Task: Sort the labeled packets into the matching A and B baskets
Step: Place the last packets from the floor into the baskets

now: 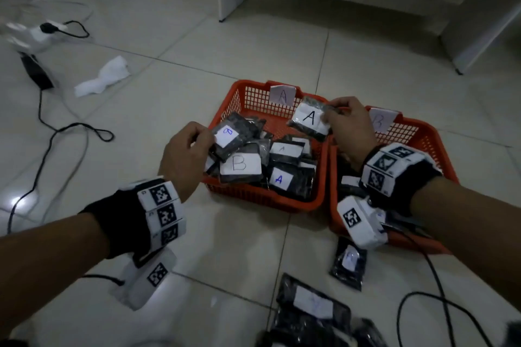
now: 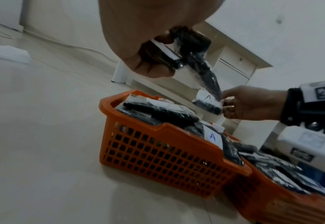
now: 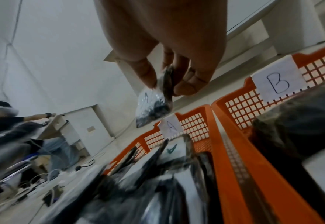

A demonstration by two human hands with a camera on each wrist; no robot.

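On a pale tiled floor (image 1: 118, 315) two orange baskets stand side by side, touching. The left hand (image 1: 184, 155) pinches a packet labeled B (image 1: 229, 135) above the A basket's (image 1: 255, 197) left edge, seemingly lifting out a misplaced one. The right hand (image 1: 349, 129) pinches a packet labeled A (image 1: 310, 120) by its corner over that basket's far right corner, ready to drop. Only the right wrist view shows the B basket's (image 3: 232, 131) tag plainly.

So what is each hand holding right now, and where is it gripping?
The left hand pinches a packet labeled B by its left edge. The right hand pinches a packet labeled A by its right edge, above the A basket.
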